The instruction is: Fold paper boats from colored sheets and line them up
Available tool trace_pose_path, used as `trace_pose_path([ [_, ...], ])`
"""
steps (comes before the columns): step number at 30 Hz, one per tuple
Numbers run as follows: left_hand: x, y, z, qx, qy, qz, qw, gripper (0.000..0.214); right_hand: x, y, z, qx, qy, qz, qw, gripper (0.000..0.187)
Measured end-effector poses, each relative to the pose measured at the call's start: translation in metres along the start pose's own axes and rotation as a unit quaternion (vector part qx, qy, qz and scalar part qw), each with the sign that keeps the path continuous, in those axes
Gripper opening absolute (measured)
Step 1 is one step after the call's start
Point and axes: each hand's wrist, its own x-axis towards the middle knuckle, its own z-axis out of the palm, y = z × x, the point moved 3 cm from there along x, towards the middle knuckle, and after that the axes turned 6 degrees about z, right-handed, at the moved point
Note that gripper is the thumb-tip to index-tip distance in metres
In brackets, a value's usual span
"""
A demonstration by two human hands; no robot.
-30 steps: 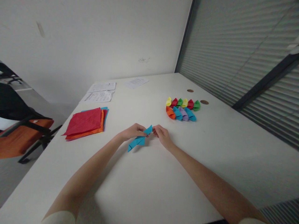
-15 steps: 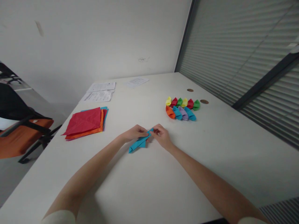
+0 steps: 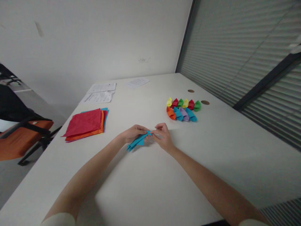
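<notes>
A partly folded blue paper piece (image 3: 137, 142) lies low over the white table (image 3: 145, 185), held between both hands. My left hand (image 3: 133, 133) pinches its upper side, fingers curled over the paper. My right hand (image 3: 162, 136) grips the right tip, thumb and fingers pressed together on it. The paper's pointed left end sticks out below my left hand.
A stack of coloured sheets (image 3: 86, 123), red on top, lies to the left. Two rows of finished folded paper pieces (image 3: 182, 109) sit to the right. Printed pages (image 3: 100, 93) lie at the far edge. An orange chair (image 3: 18, 138) stands beside the table; window blinds (image 3: 246, 56) run along the right.
The raised right tip of the blue paper has been pressed down flat. Both hands have closed together over the piece, which has shifted slightly left.
</notes>
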Motion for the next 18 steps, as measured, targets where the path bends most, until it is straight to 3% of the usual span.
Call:
trace_pose_path([
  [9, -0.0001, 0.0049, 0.0037, 0.100, 0.029, 0.075, 0.992, 0.021, 0.0000, 0.0012, -0.0017, -0.016, -0.007, -0.005, 1.000, 0.018],
  [14, 0.0035, 0.0059, 0.0045, 0.226, 0.072, 0.152, 0.959, 0.025, 0.0007, -0.0023, -0.0023, -0.006, 0.000, -0.008, 1.000, 0.016],
  [18, 0.0046, 0.0093, 0.0064, 0.289, 0.084, 0.194, 0.934, 0.019, 0.0023, 0.0022, -0.0017, 0.061, 0.019, 0.065, 0.996, 0.018],
])
